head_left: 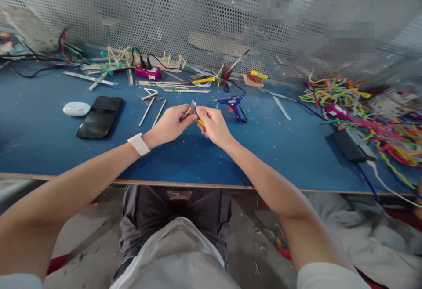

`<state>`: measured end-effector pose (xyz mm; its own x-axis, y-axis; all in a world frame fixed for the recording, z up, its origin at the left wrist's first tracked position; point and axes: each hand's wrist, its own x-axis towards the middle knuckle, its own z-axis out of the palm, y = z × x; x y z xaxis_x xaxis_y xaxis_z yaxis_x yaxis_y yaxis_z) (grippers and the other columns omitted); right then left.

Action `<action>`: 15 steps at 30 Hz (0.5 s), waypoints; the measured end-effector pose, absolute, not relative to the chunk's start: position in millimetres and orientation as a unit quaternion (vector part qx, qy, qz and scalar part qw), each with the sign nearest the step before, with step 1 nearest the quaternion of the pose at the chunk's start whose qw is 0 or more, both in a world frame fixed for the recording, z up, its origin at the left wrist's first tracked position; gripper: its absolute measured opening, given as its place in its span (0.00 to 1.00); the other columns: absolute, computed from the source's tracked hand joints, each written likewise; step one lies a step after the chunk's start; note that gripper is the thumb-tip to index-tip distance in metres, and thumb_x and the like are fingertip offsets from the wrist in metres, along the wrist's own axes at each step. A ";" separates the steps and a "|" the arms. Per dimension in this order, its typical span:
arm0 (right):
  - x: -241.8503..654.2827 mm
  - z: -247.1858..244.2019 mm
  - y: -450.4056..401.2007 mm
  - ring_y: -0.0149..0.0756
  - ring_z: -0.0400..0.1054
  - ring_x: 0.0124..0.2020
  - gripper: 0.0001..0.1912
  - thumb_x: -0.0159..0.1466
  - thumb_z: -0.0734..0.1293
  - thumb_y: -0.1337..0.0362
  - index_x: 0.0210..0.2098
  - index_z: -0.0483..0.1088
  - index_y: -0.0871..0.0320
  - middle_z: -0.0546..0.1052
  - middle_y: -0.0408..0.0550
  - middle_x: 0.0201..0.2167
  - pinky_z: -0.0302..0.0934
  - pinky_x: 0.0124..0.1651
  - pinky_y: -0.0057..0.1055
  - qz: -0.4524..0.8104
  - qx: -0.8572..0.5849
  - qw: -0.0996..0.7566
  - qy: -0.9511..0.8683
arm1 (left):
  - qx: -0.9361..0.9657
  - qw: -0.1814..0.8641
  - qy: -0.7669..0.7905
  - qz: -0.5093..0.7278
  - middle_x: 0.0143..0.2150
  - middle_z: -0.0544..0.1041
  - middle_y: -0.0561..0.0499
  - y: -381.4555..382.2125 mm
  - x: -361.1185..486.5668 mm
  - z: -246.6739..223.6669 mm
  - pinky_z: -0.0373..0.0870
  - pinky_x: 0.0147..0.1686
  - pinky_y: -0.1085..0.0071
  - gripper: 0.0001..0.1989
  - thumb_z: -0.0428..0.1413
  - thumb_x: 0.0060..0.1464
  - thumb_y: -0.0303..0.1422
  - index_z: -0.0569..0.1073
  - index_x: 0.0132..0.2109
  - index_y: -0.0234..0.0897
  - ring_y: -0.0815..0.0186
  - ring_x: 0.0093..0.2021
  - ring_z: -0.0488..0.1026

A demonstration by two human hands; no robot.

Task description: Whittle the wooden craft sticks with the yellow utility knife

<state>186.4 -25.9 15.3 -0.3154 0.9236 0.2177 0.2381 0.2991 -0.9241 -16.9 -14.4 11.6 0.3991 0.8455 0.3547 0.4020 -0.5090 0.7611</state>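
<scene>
Near the middle of the blue table (pixel 198 161), my left hand (pixel 171 123) pinches a thin wooden stick (pixel 186 113). My right hand (pixel 213 125) is closed on a yellow-handled cutter (pixel 201 122), its metal blade against or very close to the stick's end. The fingertips of both hands nearly meet. Two loose sticks (pixel 146 112) lie just left of my left hand. A blue glue gun (pixel 233 104) rests to the right of my right hand.
At the left are a black phone (pixel 100 117) and a white mouse (pixel 76 109). Behind stand a purple power strip (pixel 148 73) and stick structures (pixel 119 56). Colourful pipe cleaners (pixel 389 135) and a black box (pixel 353 145) lie at the right. Perforated metal (pixel 158 12) backs the table.
</scene>
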 end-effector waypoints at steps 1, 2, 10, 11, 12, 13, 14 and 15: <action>187.6 16.1 -25.3 0.32 0.60 0.21 0.39 0.78 0.60 0.24 0.31 0.66 0.52 0.65 0.40 0.20 0.53 0.25 0.30 0.415 -0.419 0.403 -0.700 | 0.785 0.294 0.399 0.372 0.27 0.63 0.57 -13.8 -17.6 11.0 0.55 0.31 0.67 0.17 0.58 0.73 0.38 0.64 0.34 0.42 0.66 0.29 0.59; 188.8 17.1 -24.8 0.32 0.60 0.22 0.39 0.78 0.60 0.23 0.31 0.65 0.52 0.66 0.40 0.20 0.53 0.25 0.30 0.410 -0.419 0.396 -0.707 | 0.787 0.294 0.398 0.367 0.27 0.64 0.57 -13.2 -18.4 10.2 0.55 0.31 0.67 0.17 0.59 0.73 0.38 0.64 0.35 0.42 0.67 0.29 0.60; 193.2 21.2 -23.8 0.32 0.60 0.23 0.41 0.76 0.60 0.22 0.30 0.66 0.52 0.68 0.42 0.21 0.53 0.27 0.32 0.395 -0.416 0.375 -0.728 | 0.807 0.279 0.399 0.334 0.27 0.67 0.56 -10.0 -21.4 8.8 0.56 0.31 0.67 0.15 0.59 0.73 0.37 0.67 0.35 0.41 0.67 0.28 0.63; 192.8 21.1 -24.1 0.33 0.60 0.23 0.41 0.76 0.60 0.22 0.30 0.65 0.52 0.68 0.42 0.21 0.53 0.27 0.32 0.395 -0.418 0.377 -0.726 | 0.808 0.277 0.398 0.334 0.27 0.68 0.56 -9.9 -21.5 9.0 0.56 0.31 0.67 0.15 0.59 0.73 0.37 0.67 0.35 0.41 0.67 0.29 0.63; 192.4 20.9 -24.4 0.32 0.60 0.23 0.41 0.76 0.60 0.22 0.30 0.65 0.52 0.67 0.42 0.21 0.53 0.27 0.31 0.396 -0.420 0.378 -0.724 | 0.809 0.276 0.397 0.334 0.28 0.68 0.56 -9.9 -21.6 9.1 0.57 0.32 0.67 0.15 0.59 0.73 0.37 0.68 0.35 0.41 0.66 0.29 0.64; 191.9 20.6 -24.7 0.32 0.60 0.23 0.41 0.76 0.61 0.22 0.30 0.65 0.52 0.67 0.42 0.21 0.52 0.26 0.31 0.399 -0.421 0.379 -0.721 | 0.810 0.275 0.397 0.333 0.28 0.69 0.55 -9.9 -21.7 9.0 0.57 0.32 0.67 0.15 0.58 0.74 0.37 0.69 0.36 0.40 0.66 0.30 0.64; 191.5 20.2 -24.9 0.32 0.59 0.23 0.40 0.76 0.61 0.22 0.30 0.65 0.52 0.66 0.41 0.21 0.52 0.26 0.31 0.403 -0.422 0.379 -0.718 | 0.810 0.275 0.398 0.333 0.28 0.69 0.55 -9.9 -21.6 8.8 0.57 0.32 0.67 0.14 0.58 0.74 0.37 0.69 0.36 0.40 0.66 0.30 0.64; 191.1 19.7 -25.1 0.32 0.59 0.23 0.40 0.76 0.61 0.22 0.30 0.65 0.52 0.66 0.41 0.21 0.51 0.25 0.31 0.408 -0.423 0.380 -0.714 | 0.809 0.275 0.400 0.333 0.29 0.70 0.55 -10.1 -21.4 8.6 0.57 0.32 0.67 0.14 0.58 0.74 0.37 0.70 0.36 0.40 0.66 0.30 0.64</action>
<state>191.1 -25.1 19.7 -0.3521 0.9148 0.1978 0.2938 0.3087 -0.9046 -21.4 -10.1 8.6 0.4586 0.8298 0.3180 0.4646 -0.5289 0.7102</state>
